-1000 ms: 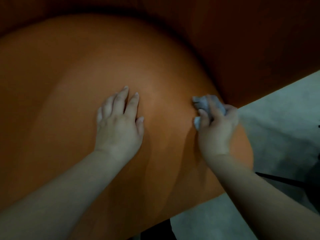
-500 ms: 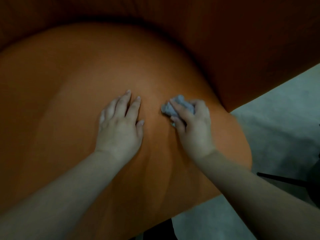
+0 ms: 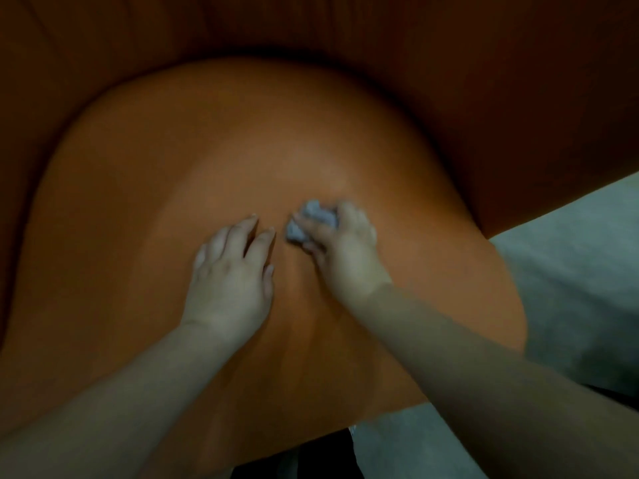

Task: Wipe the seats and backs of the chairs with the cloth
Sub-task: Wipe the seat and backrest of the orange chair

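Flat and spread, the left hand (image 3: 230,283) rests palm-down on the orange chair seat (image 3: 138,236), fingers straight and holding nothing, seemingly bracing. Just to its right, the right hand (image 3: 340,247) has its grip clamped around a small bunched grey cloth (image 3: 311,219), fingers curled over it and pressing it against the seat near the middle. The cloth looks soft, light and easily crumpled, so a wadded hold from above seems to suit it; the seat looks smooth and cushioned and should let it slide. Behind the seat rises the darker orange chair back (image 3: 484,98), not being wiped at present. Grey floor (image 3: 570,271) shows at the right. Only the bracing hand lies in the cloth's leftward path.
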`<state>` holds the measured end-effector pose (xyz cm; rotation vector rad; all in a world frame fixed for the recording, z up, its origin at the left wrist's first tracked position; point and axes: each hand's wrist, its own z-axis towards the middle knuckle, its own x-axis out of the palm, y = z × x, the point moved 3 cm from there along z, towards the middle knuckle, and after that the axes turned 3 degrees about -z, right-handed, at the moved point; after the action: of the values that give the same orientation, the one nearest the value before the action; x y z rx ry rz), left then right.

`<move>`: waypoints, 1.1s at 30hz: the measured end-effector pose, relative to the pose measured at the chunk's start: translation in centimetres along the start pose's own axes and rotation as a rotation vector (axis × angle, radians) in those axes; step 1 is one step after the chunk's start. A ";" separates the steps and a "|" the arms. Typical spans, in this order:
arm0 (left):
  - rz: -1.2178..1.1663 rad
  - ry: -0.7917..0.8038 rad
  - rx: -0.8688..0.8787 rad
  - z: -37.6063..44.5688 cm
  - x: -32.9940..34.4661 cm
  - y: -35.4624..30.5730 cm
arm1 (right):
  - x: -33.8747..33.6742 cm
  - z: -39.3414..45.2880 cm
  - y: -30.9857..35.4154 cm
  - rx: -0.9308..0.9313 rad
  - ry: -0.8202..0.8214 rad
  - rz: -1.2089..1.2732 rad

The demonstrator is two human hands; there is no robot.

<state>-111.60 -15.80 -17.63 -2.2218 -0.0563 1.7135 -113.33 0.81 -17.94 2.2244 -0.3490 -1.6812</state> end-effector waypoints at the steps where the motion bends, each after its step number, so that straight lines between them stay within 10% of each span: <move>1: 0.011 0.006 0.005 -0.2 -0.1 0.3 | 0.2 -0.8 0.4 -0.041 -0.028 -0.001; 10: 0.095 0.163 -0.101 -5.1 -4.3 1.7 | -3.1 -4.8 0.1 0.275 0.006 0.212; 33: 0.176 0.040 -0.174 -18.9 -27.6 1.0 | -23.5 -13.8 15.3 0.077 -0.095 0.345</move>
<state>-101.48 -27.58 12.02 -2.4518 0.0000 1.8155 -106.42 -2.56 12.38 1.9973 -0.7838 -1.6088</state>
